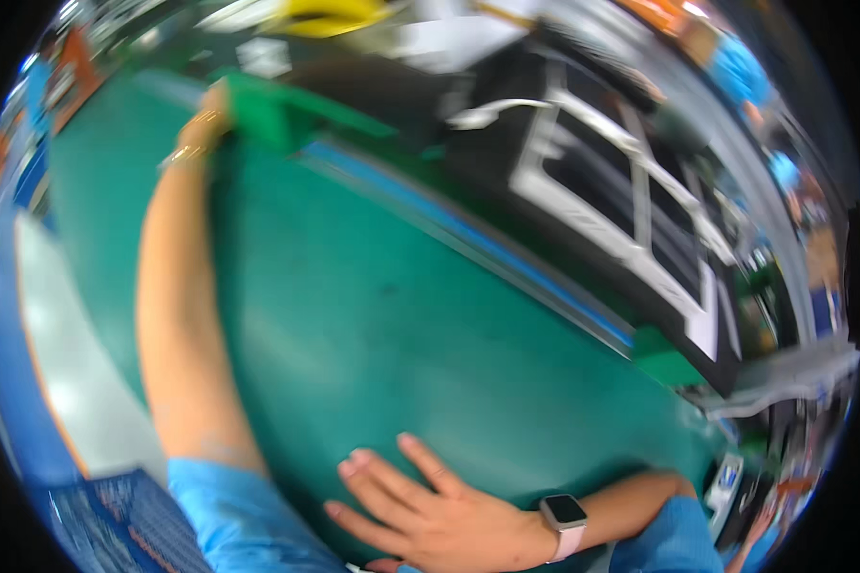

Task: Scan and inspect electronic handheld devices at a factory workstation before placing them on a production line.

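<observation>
My left arm stretches far across the green work surface (354, 286). At its end my left hand (216, 110) touches the left end of a green angular piece (263, 113). Motion blur smears its fingers, and they are partly hidden, so their grip does not show. Close to me, my right hand (440, 523) lies palm down with its fingers spread and nothing in them. A watch with a pale band (569, 540) is on the right wrist. A long blue-and-grey strip (478, 244) runs slantwise from the green piece to a second green piece (674, 358) at the right.
Beyond the strip stands a black unit with a white frame (621, 244). A yellow object (334, 17) is at the far edge. On the left are a pale panel (76, 344) and a blue mesh surface (115, 520). People in blue (736, 72) are at the far right.
</observation>
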Demonstrator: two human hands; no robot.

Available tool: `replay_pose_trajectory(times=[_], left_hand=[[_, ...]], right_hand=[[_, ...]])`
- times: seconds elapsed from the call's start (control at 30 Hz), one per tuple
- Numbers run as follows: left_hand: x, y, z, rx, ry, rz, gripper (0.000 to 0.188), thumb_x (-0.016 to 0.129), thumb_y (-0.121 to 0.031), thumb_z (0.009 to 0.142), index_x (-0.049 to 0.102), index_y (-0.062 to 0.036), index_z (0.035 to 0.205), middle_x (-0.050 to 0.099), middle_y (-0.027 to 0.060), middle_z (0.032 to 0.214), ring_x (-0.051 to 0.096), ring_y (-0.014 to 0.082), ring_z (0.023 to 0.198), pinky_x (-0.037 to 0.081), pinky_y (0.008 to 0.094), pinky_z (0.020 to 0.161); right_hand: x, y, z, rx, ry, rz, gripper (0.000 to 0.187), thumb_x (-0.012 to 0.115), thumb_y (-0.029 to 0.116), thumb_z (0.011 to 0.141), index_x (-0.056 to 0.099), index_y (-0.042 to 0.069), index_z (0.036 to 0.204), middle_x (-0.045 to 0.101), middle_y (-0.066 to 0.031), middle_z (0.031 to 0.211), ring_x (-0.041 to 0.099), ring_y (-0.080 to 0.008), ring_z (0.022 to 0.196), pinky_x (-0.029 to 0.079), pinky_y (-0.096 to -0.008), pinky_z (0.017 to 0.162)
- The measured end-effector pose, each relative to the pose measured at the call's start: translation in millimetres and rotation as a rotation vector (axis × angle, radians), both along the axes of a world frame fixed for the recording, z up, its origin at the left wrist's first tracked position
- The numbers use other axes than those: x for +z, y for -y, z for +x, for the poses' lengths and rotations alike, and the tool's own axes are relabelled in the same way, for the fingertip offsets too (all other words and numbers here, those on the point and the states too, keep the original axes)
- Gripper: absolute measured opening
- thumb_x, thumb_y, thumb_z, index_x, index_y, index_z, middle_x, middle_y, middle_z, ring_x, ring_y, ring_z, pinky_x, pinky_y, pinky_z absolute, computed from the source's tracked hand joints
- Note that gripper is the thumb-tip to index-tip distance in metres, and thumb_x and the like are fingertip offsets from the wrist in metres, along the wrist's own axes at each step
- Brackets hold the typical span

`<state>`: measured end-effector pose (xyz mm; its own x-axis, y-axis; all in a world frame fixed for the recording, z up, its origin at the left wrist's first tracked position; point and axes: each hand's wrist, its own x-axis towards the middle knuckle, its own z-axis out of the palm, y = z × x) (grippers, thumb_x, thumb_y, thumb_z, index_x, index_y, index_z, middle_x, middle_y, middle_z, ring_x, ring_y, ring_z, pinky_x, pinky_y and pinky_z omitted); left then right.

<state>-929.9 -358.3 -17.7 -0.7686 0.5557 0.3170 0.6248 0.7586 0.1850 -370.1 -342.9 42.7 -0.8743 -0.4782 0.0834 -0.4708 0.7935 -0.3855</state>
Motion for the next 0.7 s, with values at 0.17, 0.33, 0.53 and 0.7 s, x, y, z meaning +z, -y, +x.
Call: replay_pose_trajectory(times=[0.17, 0.33, 0.53, 0.7], left_hand=[[-62, 47, -38, -0.285, -0.055, 0.125, 0.029, 0.062, -0.03, 0.082, 0.066, -0.002, 0.089, 0.067, 0.0166, 0.092, 0.065, 0.0324, 0.088, 0.051, 0.0429, 0.077], [-97, 71, -94, -0.286, -0.13, 0.18, 0.027, 0.061, -0.027, 0.082, 0.066, -0.0011, 0.086, 0.068, 0.016, 0.086, 0.065, 0.0316, 0.082, 0.051, 0.0428, 0.074], [-93, 75, -122, -0.192, -0.155, 0.198, 0.02, 0.06, -0.017, 0.081, 0.066, 0.0016, 0.082, 0.068, 0.0155, 0.077, 0.063, 0.0322, 0.069, 0.048, 0.0449, 0.069], [-49, 164, -88, 0.146, -0.837, 0.183, 0.021, 0.049, -0.01, 0.087, 0.064, -0.0011, 0.098, 0.066, 0.0187, 0.09, 0.061, 0.0384, 0.079, 0.049, 0.0432, 0.081]], right_hand=[[-6, -6, -5, 0.004, -0.139, 0.131, 0.057, 0.052, 0.04, 0.085, 0.047, 0.008, 0.132, 0.042, -0.0202, 0.138, 0.035, -0.0329, 0.133, 0.02, -0.0589, 0.112], [-6, -10, 3, 0.036, -0.102, 0.12, 0.049, 0.048, 0.031, 0.085, 0.049, 0.009, 0.129, 0.044, -0.02, 0.135, 0.038, -0.0331, 0.132, 0.021, -0.0584, 0.111], [0, -12, 5, 0.029, -0.106, 0.111, 0.047, 0.047, 0.028, 0.086, 0.049, 0.009, 0.129, 0.044, -0.0202, 0.135, 0.037, -0.033, 0.132, 0.02, -0.058, 0.112], [4, -1, 8, 0.144, -0.109, 0.012, 0.049, 0.047, 0.027, 0.086, 0.048, 0.008, 0.131, 0.043, -0.0212, 0.137, 0.035, -0.0334, 0.134, 0.019, -0.0576, 0.112]])
